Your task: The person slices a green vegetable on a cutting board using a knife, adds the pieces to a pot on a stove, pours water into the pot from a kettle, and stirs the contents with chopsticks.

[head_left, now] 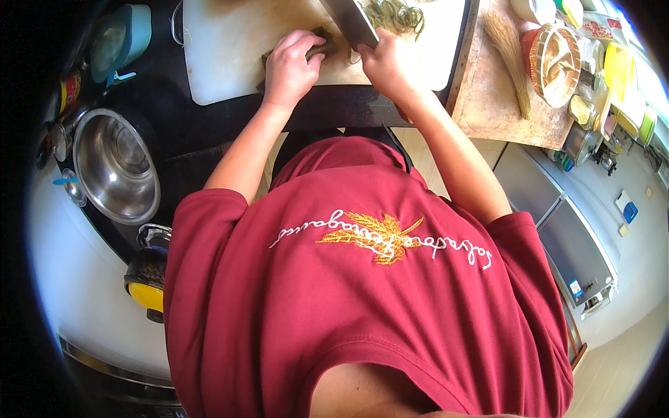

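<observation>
A white cutting board [226, 45] lies at the top of the head view. My left hand [291, 68] presses with curled fingers on a dark olive-green folded piece [322, 47] that looks like kelp; part of it is hidden under the fingers. Closed around the handle of a broad-bladed kitchen knife [350, 22] is my right hand [391, 64]. The blade slants up and to the left, just right of the folded piece, and its far end runs out of the picture. Thin green-brown cut strips [396, 17] lie in a curly heap beyond my right hand.
To the left stand a steel basin [118, 167], a pale blue-green container [136, 38] and a black-and-yellow pot [144, 285]. On the wooden board [488, 104] at right lie a straw whisk brush [512, 63] and a round basket [555, 66]. A grey refrigerator [564, 237] stands at right.
</observation>
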The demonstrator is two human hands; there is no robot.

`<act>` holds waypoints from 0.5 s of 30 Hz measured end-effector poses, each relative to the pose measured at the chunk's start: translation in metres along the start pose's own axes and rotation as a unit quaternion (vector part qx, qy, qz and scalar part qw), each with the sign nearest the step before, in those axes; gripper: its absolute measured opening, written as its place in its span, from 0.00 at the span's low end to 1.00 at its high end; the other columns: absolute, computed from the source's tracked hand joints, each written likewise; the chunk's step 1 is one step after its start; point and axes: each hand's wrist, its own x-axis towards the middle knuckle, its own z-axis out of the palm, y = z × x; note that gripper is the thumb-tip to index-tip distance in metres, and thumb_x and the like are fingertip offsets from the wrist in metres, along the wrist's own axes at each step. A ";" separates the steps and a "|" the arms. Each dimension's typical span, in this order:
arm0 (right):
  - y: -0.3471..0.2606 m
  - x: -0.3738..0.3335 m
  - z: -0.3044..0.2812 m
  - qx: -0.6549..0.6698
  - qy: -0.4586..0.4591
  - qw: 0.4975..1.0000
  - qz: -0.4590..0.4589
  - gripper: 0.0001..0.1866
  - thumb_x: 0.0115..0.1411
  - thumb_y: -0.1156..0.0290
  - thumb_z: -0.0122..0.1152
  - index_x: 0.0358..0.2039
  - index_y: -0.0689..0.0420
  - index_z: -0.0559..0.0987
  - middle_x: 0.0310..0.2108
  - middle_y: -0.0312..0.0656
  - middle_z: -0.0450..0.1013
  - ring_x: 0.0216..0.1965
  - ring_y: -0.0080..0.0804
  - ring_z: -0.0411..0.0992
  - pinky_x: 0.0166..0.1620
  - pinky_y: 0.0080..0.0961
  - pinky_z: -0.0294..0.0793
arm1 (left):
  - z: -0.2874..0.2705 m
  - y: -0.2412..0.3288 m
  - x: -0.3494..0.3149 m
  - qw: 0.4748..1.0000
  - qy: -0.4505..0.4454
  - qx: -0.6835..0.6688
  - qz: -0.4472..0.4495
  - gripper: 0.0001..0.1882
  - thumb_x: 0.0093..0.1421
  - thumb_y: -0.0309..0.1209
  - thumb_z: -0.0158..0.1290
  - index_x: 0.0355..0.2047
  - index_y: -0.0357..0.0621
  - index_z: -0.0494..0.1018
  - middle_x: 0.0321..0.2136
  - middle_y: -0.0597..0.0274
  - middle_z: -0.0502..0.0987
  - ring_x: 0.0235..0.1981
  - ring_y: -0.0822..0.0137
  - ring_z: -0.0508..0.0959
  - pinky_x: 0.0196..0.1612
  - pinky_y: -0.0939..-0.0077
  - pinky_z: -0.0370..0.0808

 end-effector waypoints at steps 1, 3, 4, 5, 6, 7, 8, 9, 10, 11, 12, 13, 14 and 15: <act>0.001 -0.005 -0.004 0.007 -0.004 1.000 -0.005 0.15 0.54 0.61 0.58 0.29 0.63 0.75 0.20 0.54 0.73 0.25 0.50 0.74 0.30 0.37 0.72 | -0.001 0.000 -0.001 1.000 -0.005 0.012 -0.011 0.10 0.43 0.24 0.58 0.29 0.43 0.75 0.32 0.59 0.76 0.36 0.56 0.75 0.40 0.68 0.73; 0.001 -0.017 -0.013 0.000 0.002 0.999 -0.047 0.14 0.54 0.64 0.58 0.30 0.64 0.75 0.19 0.54 0.72 0.24 0.49 0.74 0.29 0.35 0.71 | -0.002 -0.001 -0.001 0.999 -0.011 0.037 -0.035 0.11 0.44 0.25 0.58 0.31 0.43 0.76 0.33 0.58 0.76 0.36 0.56 0.76 0.41 0.69 0.73; 0.003 -0.022 -0.013 0.024 -0.006 0.999 -0.048 0.14 0.54 0.64 0.58 0.30 0.64 0.75 0.19 0.54 0.72 0.24 0.49 0.74 0.29 0.35 0.71 | 0.000 -0.001 -0.002 0.999 -0.004 0.031 -0.036 0.11 0.44 0.25 0.58 0.31 0.43 0.76 0.33 0.58 0.77 0.36 0.56 0.77 0.41 0.69 0.73; 0.005 -0.028 -0.011 0.050 -0.014 0.998 -0.047 0.14 0.54 0.64 0.58 0.29 0.64 0.75 0.19 0.54 0.72 0.24 0.49 0.74 0.29 0.35 0.71 | 0.001 0.000 -0.001 0.999 0.000 0.025 -0.036 0.10 0.44 0.25 0.58 0.31 0.43 0.76 0.33 0.58 0.77 0.36 0.56 0.77 0.41 0.69 0.73; 0.004 -0.033 -0.012 0.075 -0.021 0.996 -0.047 0.13 0.54 0.65 0.58 0.29 0.65 0.75 0.19 0.54 0.72 0.24 0.49 0.74 0.29 0.35 0.71 | 0.002 0.000 -0.001 0.999 0.004 0.019 -0.035 0.10 0.44 0.26 0.58 0.31 0.43 0.77 0.33 0.58 0.77 0.36 0.56 0.77 0.41 0.69 0.73; 0.000 -0.037 -0.014 0.042 -0.019 0.998 -0.044 0.13 0.53 0.66 0.58 0.29 0.65 0.74 0.19 0.55 0.72 0.25 0.50 0.73 0.30 0.36 0.71 | 0.001 0.001 0.000 0.999 0.004 0.019 -0.044 0.10 0.44 0.26 0.59 0.30 0.43 0.77 0.32 0.58 0.77 0.35 0.56 0.77 0.40 0.69 0.73; 0.000 -0.038 -0.013 0.034 -0.023 0.998 -0.043 0.13 0.54 0.66 0.58 0.29 0.66 0.74 0.19 0.55 0.72 0.25 0.50 0.73 0.30 0.37 0.71 | 0.001 0.002 0.000 0.998 0.003 0.018 -0.053 0.10 0.44 0.26 0.59 0.30 0.43 0.77 0.32 0.58 0.77 0.35 0.57 0.77 0.40 0.69 0.73; 0.001 -0.039 -0.011 0.026 -0.027 0.998 -0.042 0.13 0.54 0.66 0.57 0.30 0.66 0.74 0.19 0.55 0.72 0.25 0.50 0.73 0.31 0.37 0.71 | 0.001 0.002 0.000 0.998 0.002 0.018 -0.062 0.10 0.44 0.26 0.59 0.30 0.43 0.77 0.32 0.58 0.78 0.35 0.57 0.77 0.40 0.70 0.73; 0.001 -0.040 -0.009 0.018 -0.031 0.998 -0.042 0.13 0.54 0.67 0.57 0.30 0.66 0.74 0.19 0.55 0.72 0.25 0.51 0.73 0.31 0.38 0.71 | 0.002 0.002 0.000 0.998 0.009 0.019 -0.064 0.10 0.44 0.26 0.59 0.30 0.43 0.77 0.31 0.58 0.78 0.35 0.57 0.77 0.40 0.70 0.73; 0.002 -0.040 -0.009 0.012 -0.038 0.998 -0.040 0.13 0.54 0.67 0.57 0.30 0.66 0.74 0.20 0.56 0.72 0.25 0.51 0.73 0.32 0.38 0.71 | 0.003 0.002 -0.001 0.997 0.015 0.019 -0.067 0.10 0.44 0.26 0.59 0.30 0.43 0.77 0.31 0.58 0.78 0.34 0.57 0.78 0.40 0.70 0.74; 0.002 -0.039 -0.010 0.007 -0.047 0.998 -0.038 0.12 0.54 0.67 0.56 0.30 0.66 0.74 0.20 0.56 0.72 0.25 0.51 0.73 0.32 0.38 0.71 | 0.004 0.002 -0.002 0.997 0.020 0.019 -0.070 0.10 0.44 0.26 0.59 0.30 0.43 0.77 0.31 0.58 0.78 0.34 0.57 0.78 0.40 0.70 0.74; 0.002 -0.038 -0.010 0.001 -0.055 0.998 -0.037 0.12 0.54 0.67 0.56 0.31 0.66 0.74 0.20 0.56 0.72 0.26 0.51 0.73 0.32 0.38 0.72 | 0.005 0.001 -0.002 0.997 0.020 0.018 -0.068 0.10 0.44 0.26 0.59 0.30 0.43 0.77 0.31 0.58 0.78 0.34 0.57 0.78 0.39 0.70 0.74; 0.003 -0.037 -0.009 0.000 -0.063 0.998 -0.032 0.12 0.54 0.67 0.56 0.31 0.66 0.74 0.20 0.56 0.72 0.26 0.51 0.74 0.32 0.38 0.72 | 0.005 0.000 -0.002 0.997 0.020 0.016 -0.067 0.10 0.44 0.26 0.59 0.30 0.43 0.77 0.31 0.57 0.78 0.34 0.57 0.78 0.39 0.70 0.74; 0.004 -0.036 -0.006 -0.001 -0.071 0.997 -0.028 0.12 0.54 0.67 0.56 0.31 0.65 0.74 0.21 0.56 0.72 0.26 0.51 0.74 0.32 0.38 0.72 | 0.005 0.000 -0.002 0.998 0.020 0.015 -0.065 0.10 0.44 0.26 0.59 0.30 0.42 0.77 0.31 0.57 0.78 0.34 0.57 0.78 0.39 0.70 0.74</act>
